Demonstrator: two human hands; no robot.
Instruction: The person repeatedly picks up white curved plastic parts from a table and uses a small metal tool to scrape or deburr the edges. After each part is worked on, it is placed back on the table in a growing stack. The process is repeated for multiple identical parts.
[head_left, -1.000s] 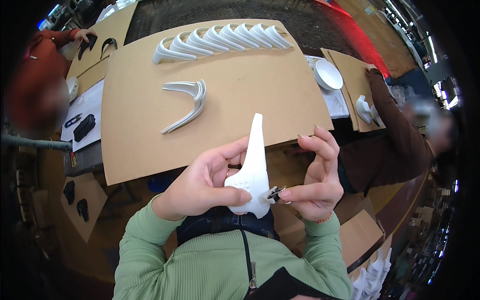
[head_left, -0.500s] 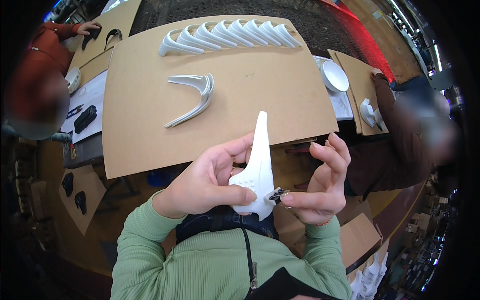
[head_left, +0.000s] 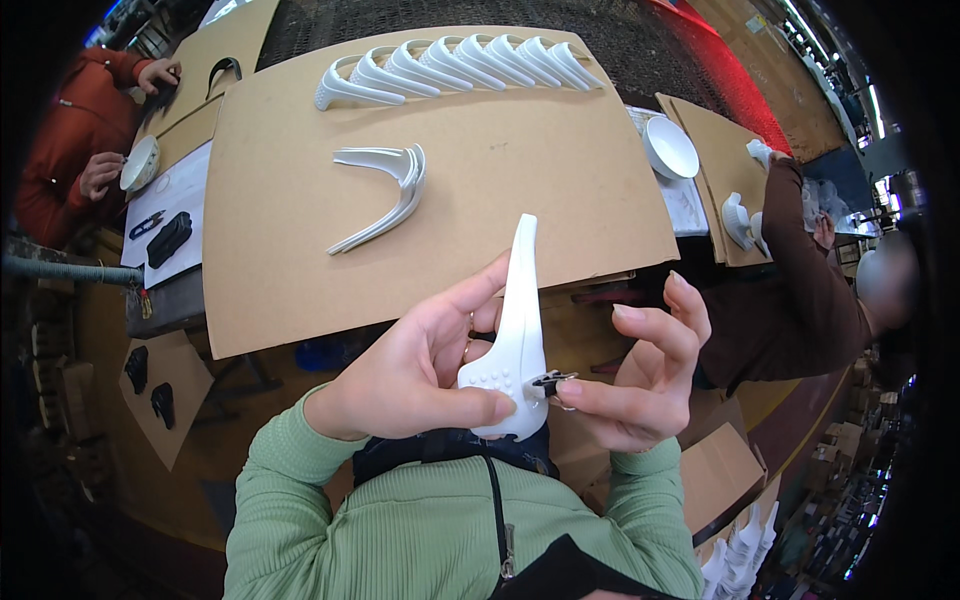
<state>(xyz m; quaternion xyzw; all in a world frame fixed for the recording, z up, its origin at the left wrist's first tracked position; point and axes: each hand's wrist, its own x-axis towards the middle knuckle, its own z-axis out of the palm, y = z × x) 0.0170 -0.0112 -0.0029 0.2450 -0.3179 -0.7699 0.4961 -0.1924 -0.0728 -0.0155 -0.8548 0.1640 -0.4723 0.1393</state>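
Over the table's near edge, my left hand (head_left: 400, 375) grips a curved white plastic part (head_left: 523, 320), its long tapered end pointing up and away. Small raised dots cover the wide lower end, where my left thumb presses. Between the thumb and a fingertip of my right hand (head_left: 645, 385) is a small black clip-like piece with shiny metal (head_left: 550, 384), touching the part's right edge. The other right fingers are raised and bent. Ahead on the cardboard lies a nested stack of similar white curved parts (head_left: 411, 188).
A row of white curved parts (head_left: 455, 68) lines the far side of the cardboard sheet (head_left: 520, 180). A white bowl (head_left: 670, 148) stands at right, near a brown-sleeved co-worker (head_left: 790, 270). At left are a black pouch (head_left: 169, 240), a bowl (head_left: 140, 163) and a red-clothed co-worker (head_left: 75, 140).
The black piece has shifted slightly up and left along the white part's edge. The left co-worker's hand has come to the bowl; the right co-worker has reached outward with a white thing.
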